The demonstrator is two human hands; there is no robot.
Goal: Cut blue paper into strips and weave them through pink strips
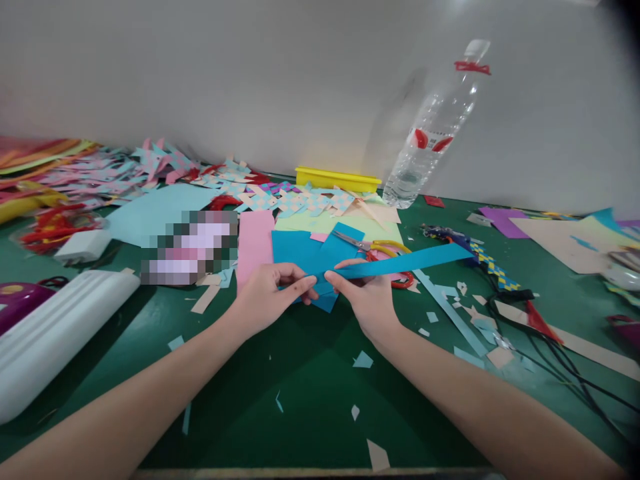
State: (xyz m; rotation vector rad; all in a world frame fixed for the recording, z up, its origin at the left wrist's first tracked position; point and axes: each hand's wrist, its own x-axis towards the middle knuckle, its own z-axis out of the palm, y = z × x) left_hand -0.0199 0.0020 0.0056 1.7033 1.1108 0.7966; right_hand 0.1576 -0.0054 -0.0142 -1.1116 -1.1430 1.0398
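A long blue paper strip (410, 261) stretches out to the right from between my two hands. My left hand (275, 290) pinches its near end between thumb and fingers. Close beside it, my right hand (367, 293) grips the strip, thumb on top. Just behind the hands lie blue paper sheets (295, 248), and a pink sheet (255, 240) is left of them. Scissors with yellow and red handles (390, 248) rest on the papers, partly behind the strip.
A water bottle (430, 140) leans on the wall behind a yellow tray (337, 179). Woven paper strips (300, 200) lie at the back. A white bar (65, 333) is at the left; black cables (560, 363) and paper scraps are at the right.
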